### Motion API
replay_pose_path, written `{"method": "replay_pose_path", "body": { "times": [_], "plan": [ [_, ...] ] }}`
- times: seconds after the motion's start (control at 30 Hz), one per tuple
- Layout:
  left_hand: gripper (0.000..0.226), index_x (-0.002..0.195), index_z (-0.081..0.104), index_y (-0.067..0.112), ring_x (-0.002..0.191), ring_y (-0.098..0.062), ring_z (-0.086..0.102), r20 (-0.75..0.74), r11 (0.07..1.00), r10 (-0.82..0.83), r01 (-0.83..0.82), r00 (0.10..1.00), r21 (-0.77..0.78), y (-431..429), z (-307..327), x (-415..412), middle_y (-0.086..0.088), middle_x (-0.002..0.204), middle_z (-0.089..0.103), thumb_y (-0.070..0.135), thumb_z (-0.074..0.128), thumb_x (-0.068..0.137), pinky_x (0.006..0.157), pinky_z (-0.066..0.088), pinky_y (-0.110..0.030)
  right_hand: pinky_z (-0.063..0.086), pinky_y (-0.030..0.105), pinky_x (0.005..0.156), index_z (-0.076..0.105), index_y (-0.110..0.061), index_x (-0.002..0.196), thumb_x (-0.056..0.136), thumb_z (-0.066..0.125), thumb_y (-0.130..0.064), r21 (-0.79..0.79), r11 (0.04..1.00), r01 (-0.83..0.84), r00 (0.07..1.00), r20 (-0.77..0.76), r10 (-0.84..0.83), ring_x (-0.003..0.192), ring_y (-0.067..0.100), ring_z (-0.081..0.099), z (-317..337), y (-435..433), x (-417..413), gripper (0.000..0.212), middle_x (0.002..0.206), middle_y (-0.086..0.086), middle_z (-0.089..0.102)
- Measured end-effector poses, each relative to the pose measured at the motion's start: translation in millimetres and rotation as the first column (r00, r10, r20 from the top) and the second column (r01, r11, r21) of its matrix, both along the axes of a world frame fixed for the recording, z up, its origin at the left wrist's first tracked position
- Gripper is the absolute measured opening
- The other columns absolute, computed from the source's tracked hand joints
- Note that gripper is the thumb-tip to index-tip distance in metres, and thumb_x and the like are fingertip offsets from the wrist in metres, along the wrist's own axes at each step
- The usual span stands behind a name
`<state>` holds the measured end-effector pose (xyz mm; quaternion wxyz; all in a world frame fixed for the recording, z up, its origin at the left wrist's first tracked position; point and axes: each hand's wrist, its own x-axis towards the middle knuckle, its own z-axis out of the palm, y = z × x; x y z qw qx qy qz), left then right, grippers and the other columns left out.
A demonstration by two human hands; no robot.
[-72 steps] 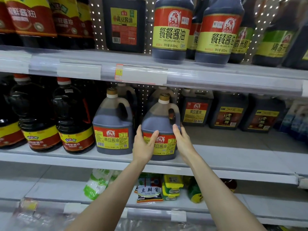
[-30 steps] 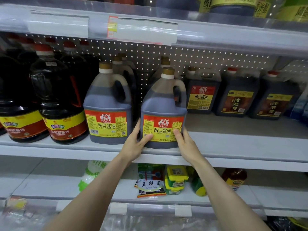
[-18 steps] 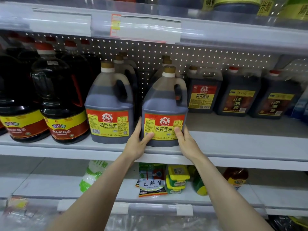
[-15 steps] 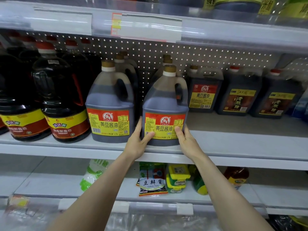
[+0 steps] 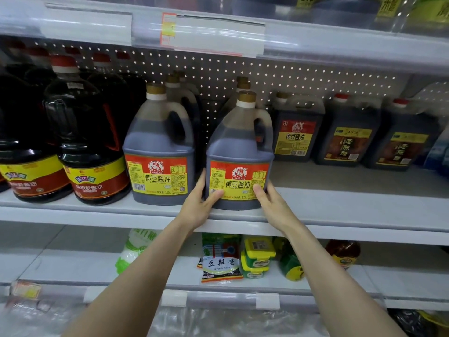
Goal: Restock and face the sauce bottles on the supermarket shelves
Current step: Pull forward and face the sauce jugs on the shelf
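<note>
A large soy sauce jug (image 5: 239,147) with a red and yellow label and a tan cap stands upright at the front of the middle shelf (image 5: 340,210), label facing me. My left hand (image 5: 198,205) grips its lower left side, thumb across the label. My right hand (image 5: 272,203) grips its lower right side, thumb on the label. A matching jug (image 5: 159,152) stands just to its left, with more jugs of the same kind lined up behind both.
Round dark bottles with red caps (image 5: 90,142) fill the shelf's left end. Square dark jugs (image 5: 349,137) sit far back on the right, with bare shelf in front of them. The lower shelf holds a soybean paste packet (image 5: 221,261) and small jars. An upper shelf edge (image 5: 315,42) hangs overhead.
The jug has been brought forward to the shelf's front edge and turned so its label faces me. Both hands slid lower on its sides. My view dropped toward the middle shelf.
</note>
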<state>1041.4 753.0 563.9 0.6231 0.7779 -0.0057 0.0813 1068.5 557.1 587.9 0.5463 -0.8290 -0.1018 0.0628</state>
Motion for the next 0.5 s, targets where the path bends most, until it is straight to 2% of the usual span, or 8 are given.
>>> {"method": "replay_pose_path", "body": {
  "times": [0.3, 0.5],
  "plan": [
    [0.068, 0.152, 0.019, 0.033, 0.133, -0.011, 0.043, -0.011, 1.000, -0.001, 0.001, 1.000, 0.003, 0.8, -0.2, 1.9, 0.010, 0.144, 0.047, 0.033, 0.055, 0.094, 0.113, 0.034, -0.042, 0.031, 0.029, 0.105, 0.020, -0.035, 0.151, 0.099, 0.035, -0.048, -0.019, 1.000, 0.011, 1.000, 0.010, -0.011, 0.134, 0.015, 0.041, 3.3, 1.8, -1.2, 0.056, 0.145, -0.008, 0.045],
    [0.067, 0.152, 0.018, 0.034, 0.133, -0.010, 0.042, -0.014, 1.000, -0.002, 0.002, 1.000, 0.010, 0.7, 0.7, 1.2, 0.011, 0.144, 0.047, 0.033, 0.055, 0.095, 0.114, 0.034, -0.041, 0.031, 0.029, 0.105, 0.020, -0.034, 0.151, 0.100, 0.035, -0.047, -0.020, 1.000, 0.016, 1.000, 0.008, -0.015, 0.134, 0.015, 0.040, 4.6, 2.2, -2.5, 0.055, 0.145, -0.008, 0.044]
  ]
}}
